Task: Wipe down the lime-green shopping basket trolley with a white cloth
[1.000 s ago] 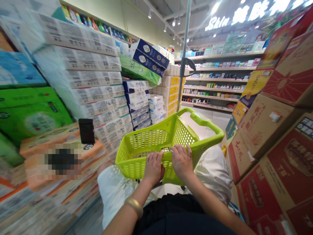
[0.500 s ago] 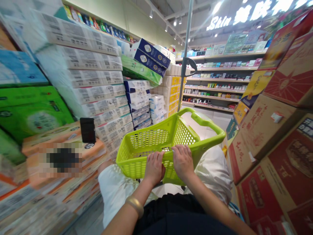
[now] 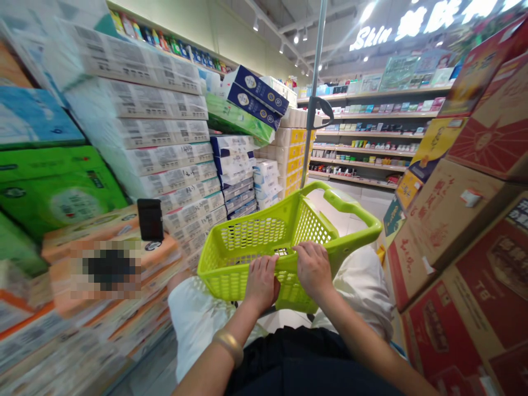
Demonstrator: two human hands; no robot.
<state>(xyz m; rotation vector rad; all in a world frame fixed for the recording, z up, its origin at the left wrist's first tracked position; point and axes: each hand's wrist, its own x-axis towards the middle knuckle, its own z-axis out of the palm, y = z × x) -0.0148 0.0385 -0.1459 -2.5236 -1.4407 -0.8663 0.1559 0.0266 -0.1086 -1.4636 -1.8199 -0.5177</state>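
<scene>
A lime-green plastic shopping basket (image 3: 247, 234) with perforated walls stands in front of me, between my knees. Its raised handle (image 3: 358, 217) points to the far right. My left hand (image 3: 263, 281) is closed over the near rim, fingers on top and thumb below. Just to its right, my right hand (image 3: 314, 268) grips the same rim with curled fingers. Through the basket's open top I see only its slotted floor and walls. A gold bangle (image 3: 229, 347) circles my left wrist.
Stacked tissue packs (image 3: 165, 129) rise on the left, with a black phone-like object (image 3: 150, 220) on orange packs (image 3: 160, 256). Cardboard cartons (image 3: 466, 214) line the right. A metal pole (image 3: 314, 71) stands behind the basket; stocked shelves (image 3: 371, 115) run across the back.
My right hand has shifted slightly right along the basket rim. The whole view has drifted a little; my left hand keeps its hold.
</scene>
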